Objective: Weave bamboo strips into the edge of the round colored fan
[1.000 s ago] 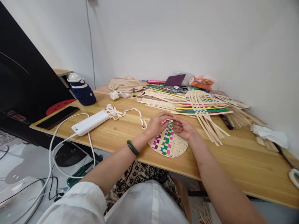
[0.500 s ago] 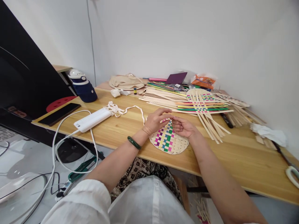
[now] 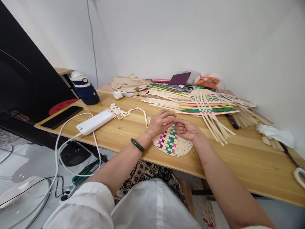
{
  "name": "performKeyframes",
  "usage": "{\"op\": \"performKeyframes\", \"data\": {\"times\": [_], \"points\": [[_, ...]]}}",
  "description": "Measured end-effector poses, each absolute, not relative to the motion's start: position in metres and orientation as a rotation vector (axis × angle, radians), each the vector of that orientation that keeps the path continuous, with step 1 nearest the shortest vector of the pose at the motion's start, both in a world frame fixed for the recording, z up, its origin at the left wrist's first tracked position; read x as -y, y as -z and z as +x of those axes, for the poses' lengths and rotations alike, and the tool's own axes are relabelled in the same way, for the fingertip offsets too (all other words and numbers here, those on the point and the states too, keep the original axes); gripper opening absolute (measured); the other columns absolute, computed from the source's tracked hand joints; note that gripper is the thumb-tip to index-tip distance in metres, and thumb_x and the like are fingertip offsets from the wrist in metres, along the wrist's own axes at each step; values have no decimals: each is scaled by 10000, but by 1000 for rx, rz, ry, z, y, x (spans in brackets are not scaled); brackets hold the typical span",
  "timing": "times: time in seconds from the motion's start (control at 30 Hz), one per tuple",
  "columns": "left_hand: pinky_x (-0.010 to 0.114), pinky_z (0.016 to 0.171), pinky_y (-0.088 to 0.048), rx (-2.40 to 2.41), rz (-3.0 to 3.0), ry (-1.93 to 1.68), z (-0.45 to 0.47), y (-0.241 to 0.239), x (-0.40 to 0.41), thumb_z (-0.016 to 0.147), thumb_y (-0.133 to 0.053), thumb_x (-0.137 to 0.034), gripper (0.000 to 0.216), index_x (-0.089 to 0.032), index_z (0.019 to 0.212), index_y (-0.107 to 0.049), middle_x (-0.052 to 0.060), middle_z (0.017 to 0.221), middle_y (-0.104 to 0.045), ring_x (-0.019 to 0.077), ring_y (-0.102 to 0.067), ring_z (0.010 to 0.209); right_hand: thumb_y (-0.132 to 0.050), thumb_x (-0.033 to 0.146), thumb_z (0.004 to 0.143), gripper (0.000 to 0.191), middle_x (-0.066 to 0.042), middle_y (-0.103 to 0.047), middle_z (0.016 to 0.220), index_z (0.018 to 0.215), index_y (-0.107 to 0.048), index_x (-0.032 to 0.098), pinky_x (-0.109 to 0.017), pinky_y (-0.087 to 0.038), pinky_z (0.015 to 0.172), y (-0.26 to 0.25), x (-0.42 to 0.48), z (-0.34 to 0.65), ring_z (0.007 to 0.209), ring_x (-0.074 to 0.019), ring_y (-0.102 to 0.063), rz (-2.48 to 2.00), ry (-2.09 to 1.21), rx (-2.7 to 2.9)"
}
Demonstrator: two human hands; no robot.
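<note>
Little has been shifted: woven piece [image 3: 170, 144] is kept on counter [image 3: 128, 135], left hand [image 3: 158, 124] and right hand [image 3: 189, 130] bent at its far tip, fingers' [image 3: 181, 128] grip can't be told, work there seemingly being continued.

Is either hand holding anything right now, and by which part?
The left hand and right hand meet over the far end of the rounded, multicoloured and beige woven-strip piece; whether either grips its edge there cannot be told.

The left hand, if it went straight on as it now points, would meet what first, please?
Ahead of the left hand, the right hand would probably come first; whether the two touch is hard to tell.
</note>
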State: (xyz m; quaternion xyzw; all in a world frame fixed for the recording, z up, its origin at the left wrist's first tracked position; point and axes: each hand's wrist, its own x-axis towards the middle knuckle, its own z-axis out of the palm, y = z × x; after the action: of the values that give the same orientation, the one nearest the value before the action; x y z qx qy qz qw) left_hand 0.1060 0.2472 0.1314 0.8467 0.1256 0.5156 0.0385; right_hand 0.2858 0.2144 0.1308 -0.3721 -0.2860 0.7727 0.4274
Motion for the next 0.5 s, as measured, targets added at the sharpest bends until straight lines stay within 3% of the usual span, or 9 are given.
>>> {"op": "performKeyframes", "data": {"times": [0.2, 0.4, 0.5], "points": [[359, 938, -469, -707, 1870, -1517, 107, -133, -243, 760, -701, -266, 87, -196, 808, -721, 63, 922, -707, 187, -610, 986, -526, 252, 933, 171, 96, -363, 551, 834, -544, 114, -120, -206, 324, -137, -211, 284, 375, -2, -248, -991, -1875, 731], [261, 712, -501, -815, 1617, -1382, 106, -128, -249, 763, -672, -268, 219, -146, 943, -698, 33, 743, -696, 136, -637, 716, -537, 223, 920, 138, 108, -312, 518, 832, -547, 116, -121, -183, 319, -140, -210, 282, 364, -4, -223, -1044, -1782, 740], [227, 672, -479, -786, 1587, -1287, 107, -128, -250, 732, -690, -221, 261, -142, 981, -690, 7, 683, -677, 117, -619, 674, -637, 209, 835, 118, 115, -263, 478, 812, -555, 128, -123, -163, 312, -141, -210, 280, 361, -10, -196, -1051, -1750, 760]]}}
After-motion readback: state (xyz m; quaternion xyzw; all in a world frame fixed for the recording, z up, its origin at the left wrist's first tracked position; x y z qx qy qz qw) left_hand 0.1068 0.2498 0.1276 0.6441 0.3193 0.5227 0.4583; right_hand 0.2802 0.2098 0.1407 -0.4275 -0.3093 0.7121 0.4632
